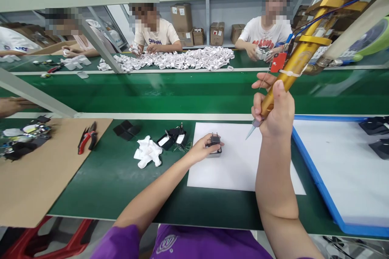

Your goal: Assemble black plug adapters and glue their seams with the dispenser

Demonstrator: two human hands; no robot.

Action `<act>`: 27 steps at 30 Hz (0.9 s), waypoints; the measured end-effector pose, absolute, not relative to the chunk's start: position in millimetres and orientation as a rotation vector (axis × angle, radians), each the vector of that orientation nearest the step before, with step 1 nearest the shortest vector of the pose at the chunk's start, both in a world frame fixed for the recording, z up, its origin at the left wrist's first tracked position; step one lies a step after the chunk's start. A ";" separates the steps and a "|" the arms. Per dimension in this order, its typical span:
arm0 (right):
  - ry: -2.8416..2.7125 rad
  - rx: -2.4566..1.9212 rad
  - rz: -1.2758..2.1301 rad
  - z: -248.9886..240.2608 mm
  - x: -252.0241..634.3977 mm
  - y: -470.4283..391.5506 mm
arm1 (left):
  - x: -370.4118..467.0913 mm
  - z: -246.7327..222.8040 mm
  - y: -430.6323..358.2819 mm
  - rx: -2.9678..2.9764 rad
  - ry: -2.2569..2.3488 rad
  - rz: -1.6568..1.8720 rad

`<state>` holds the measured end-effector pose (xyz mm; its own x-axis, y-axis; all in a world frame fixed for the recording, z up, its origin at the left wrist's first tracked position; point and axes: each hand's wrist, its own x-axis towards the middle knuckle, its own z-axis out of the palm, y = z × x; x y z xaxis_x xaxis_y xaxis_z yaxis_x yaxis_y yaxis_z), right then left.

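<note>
My left hand [203,149] has its fingers around a small black plug adapter [215,140], whose two prongs point up, over a white sheet [234,170]. Higher up and to the right, my right hand [275,107] grips a gold dispenser tube [298,56] with a pale tapered nozzle [252,128] pointing down and left above the sheet. Left of the sheet lie several black plug parts [174,137], a heap of white plastic pieces [148,151] and a black housing [127,130].
Red-handled pliers [88,137] lie on brown cardboard [51,174] at left. A blue-rimmed tray [317,186] with black parts stands at right. Beyond the green conveyor [182,93], people sit by a pile of white parts [194,58]. Another person's hand [13,106] shows at far left.
</note>
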<state>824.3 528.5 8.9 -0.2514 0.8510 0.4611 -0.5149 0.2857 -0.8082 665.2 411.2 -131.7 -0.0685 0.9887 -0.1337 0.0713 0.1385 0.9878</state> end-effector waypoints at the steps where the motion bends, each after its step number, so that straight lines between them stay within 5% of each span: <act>1: -1.255 -0.356 1.345 9.2 824.3 528.2 | 666.9 -131.2 411.5 1.148 1.386 1.134; 12: -1.238 -0.348 1.330 7.6 825.8 532.7 | 664.3 -126.9 401.1 1.376 1.583 1.049; 27: -1.172 -0.575 0.905 -10.0 844.5 562.1 | 698.0 -132.3 397.4 1.870 1.899 0.720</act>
